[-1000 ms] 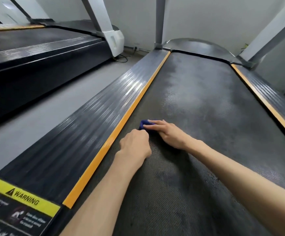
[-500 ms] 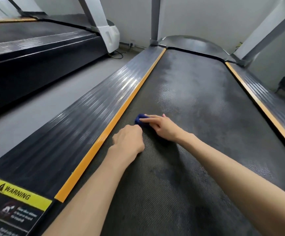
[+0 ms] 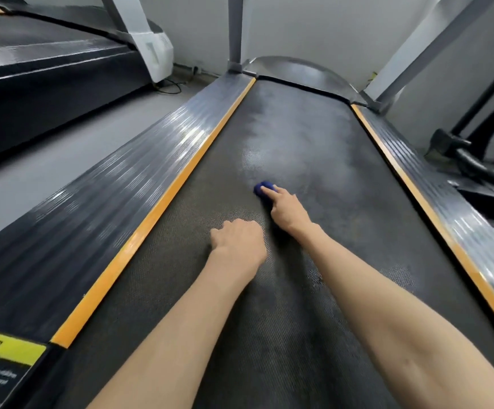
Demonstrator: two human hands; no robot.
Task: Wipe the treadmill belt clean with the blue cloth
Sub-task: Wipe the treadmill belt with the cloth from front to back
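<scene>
1. Evidently, the head view showed the right hand [image 3: 288, 211] reaching forward along the treadmill belt [image 3: 322, 137]. Its forefinger lay straight over the top of the blue cloth [image 3: 261, 188], pressing it down onto the belt. The other fingers sat behind the knuckles, so whether any curled round the cloth could not be told; it read as a push rather than a clutch.
2. From the same view, the cloth was bunched into a small wad. It lay near the middle of the belt's width, slightly toward the left orange strip [image 3: 157, 211], with only its far edge peeking past the fingertip. Wadding it that small probably put the pressure on one patch at a time.
3. Nearer the camera, the left hand [image 3: 238, 243] rested knuckles-up on the belt just behind and beside the right. Its fingers were tucked under and it held nothing visible. It likely served as a prop for a person leaning far forward.
4. Ahead of the cloth the belt looked pale and hazy, while the surface nearer the arms looked darker. That suggested the far stretch was yet to be wiped.
5. At the edges sat the ribbed left side rail [image 3: 107, 202], a yellow warning label [image 3: 6, 346] and a neighbouring treadmill [image 3: 48, 84], all well apart from the hands.
</scene>
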